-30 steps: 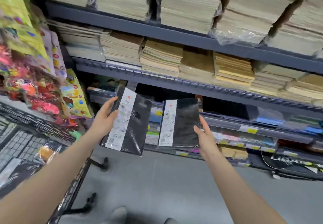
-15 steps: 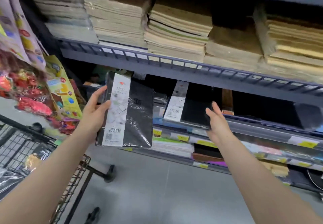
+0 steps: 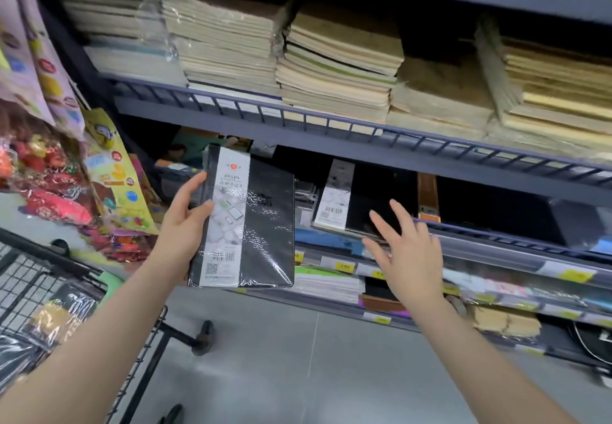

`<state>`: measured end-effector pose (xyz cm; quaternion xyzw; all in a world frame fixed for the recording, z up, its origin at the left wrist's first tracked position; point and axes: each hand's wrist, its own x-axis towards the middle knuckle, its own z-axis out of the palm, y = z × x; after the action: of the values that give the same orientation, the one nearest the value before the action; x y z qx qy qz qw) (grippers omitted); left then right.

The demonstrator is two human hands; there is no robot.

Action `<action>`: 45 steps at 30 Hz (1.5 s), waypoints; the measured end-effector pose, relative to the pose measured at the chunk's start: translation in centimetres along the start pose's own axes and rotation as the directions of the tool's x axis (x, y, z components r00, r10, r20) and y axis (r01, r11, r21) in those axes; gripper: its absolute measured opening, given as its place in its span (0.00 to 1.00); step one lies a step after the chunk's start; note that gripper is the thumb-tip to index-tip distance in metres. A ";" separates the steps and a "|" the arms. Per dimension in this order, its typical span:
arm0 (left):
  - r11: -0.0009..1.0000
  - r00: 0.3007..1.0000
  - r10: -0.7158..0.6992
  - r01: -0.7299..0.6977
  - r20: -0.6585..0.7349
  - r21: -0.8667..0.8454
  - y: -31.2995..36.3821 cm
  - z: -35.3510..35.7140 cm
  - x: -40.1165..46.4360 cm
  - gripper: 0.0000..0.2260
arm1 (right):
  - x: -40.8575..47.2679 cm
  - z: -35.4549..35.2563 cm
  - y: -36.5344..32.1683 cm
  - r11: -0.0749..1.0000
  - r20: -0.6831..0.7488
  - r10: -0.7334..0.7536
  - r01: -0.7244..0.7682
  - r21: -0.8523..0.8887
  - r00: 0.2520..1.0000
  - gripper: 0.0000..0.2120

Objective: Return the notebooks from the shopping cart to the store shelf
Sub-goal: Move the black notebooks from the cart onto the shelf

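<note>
My left hand [image 3: 185, 231] grasps a shrink-wrapped black notebook [image 3: 246, 221] by its left edge, thumb on the white label band, the other fingers [image 3: 192, 188] curled behind the spine; the book stands upright in front of the store shelf [image 3: 331, 132], clear of it. My right hand [image 3: 409, 251] is released, fingers spread and straight, holding nothing. A second black notebook [image 3: 351, 200] lies flat on the dark lower tier, just beyond my right fingertips; contact cannot be told. Stacked tan notebooks [image 3: 337, 62] fill the tier above. The wire shopping cart [image 3: 43, 278] stands at lower left.
</note>
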<state>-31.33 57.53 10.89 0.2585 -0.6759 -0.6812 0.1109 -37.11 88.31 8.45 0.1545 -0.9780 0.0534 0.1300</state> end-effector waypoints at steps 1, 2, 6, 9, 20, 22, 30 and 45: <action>1.000 1.000 -0.002 0.002 -0.001 0.003 -0.1 0.0 0.1 0.21 | 0.2 0.2 0.1 0.991 -0.049 -0.070 0.064 -0.114 0.996 0.20; 1.000 1.000 -0.001 0.001 -0.002 0.007 -0.2 -0.1 0.2 0.21 | 0.5 0.3 0.0 0.979 -0.079 -0.124 0.109 -0.175 0.989 0.20; 1.000 1.000 -0.013 0.013 0.008 0.001 -0.5 -0.3 0.5 0.21 | 1.5 1.6 -0.6 0.917 -0.108 -0.364 0.336 -0.215 0.925 0.17; 1.000 1.000 -0.024 0.024 0.015 -0.008 -0.7 -0.4 0.7 0.21 | 1.9 2.4 -1.0 0.916 -0.060 -0.383 0.371 -0.154 0.922 0.23; 0.998 0.998 -0.043 0.045 0.042 -0.052 -1.7 -0.7 1.4 0.21 | 7.3 5.2 -0.9 0.992 0.078 -0.129 0.128 0.017 0.989 0.27; 0.998 0.998 -0.045 0.048 0.050 -0.049 -1.7 -0.8 1.4 0.21 | 7.8 5.5 -0.7 0.994 0.092 -0.099 0.095 0.048 0.991 0.28; 0.996 0.998 -0.052 0.055 0.047 -0.066 -1.7 -0.5 1.4 0.20 | 6.6 5.8 0.0 0.984 0.184 -0.069 0.036 0.174 0.981 0.21; 0.993 0.992 -0.052 0.064 0.117 -0.099 0.1 5.1 -1.5 0.19 | 0.3 -1.1 -2.2 0.424 0.495 -0.022 -0.440 0.791 0.868 0.18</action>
<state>-32.67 62.70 11.10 0.2328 -0.6376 -0.7315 0.0652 -36.41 86.32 9.74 0.0797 -0.8171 0.5353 -0.1986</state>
